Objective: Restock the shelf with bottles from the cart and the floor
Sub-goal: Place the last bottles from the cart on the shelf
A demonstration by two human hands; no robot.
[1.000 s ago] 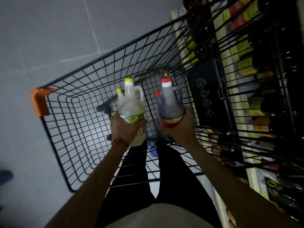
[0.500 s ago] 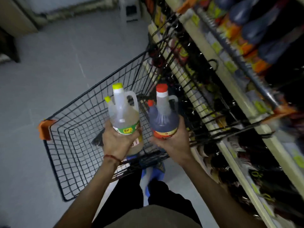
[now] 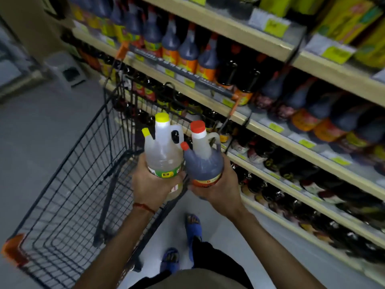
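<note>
Shelf (image 3: 256, 127) fills the right of frame, its rows holding stocked bottles (image 3: 187, 49). Cart (image 3: 68, 184) stands at lower left, beside it. At centre, left hand (image 3: 152, 184) has its fingers wrapped round the base of the pale bottle (image 3: 162, 151), which is yellow-capped. Right hand (image 3: 216, 190) likewise wraps the dark bottle (image 3: 203, 161), which is red-capped. Both bottles are upright and touching.

The left hand (image 3: 154, 185) covers the base and part of the green label of the pale translucent plastic jug with a yellow cap (image 3: 163, 151). The right hand (image 3: 216, 190) hides the bottom of the dark-filled plastic jug with a red cap (image 3: 203, 163). Most fingers of both hands curl behind the jugs, out of sight. Right of the right hand, the beige shelf (image 3: 333, 75) is blurred, its yellow price tags (image 3: 335, 52) are unreadable, and it runs past the frame's edge. Left of the left hand, the black wire cart (image 3: 68, 184) is cut off at the lower-left edge.
</note>
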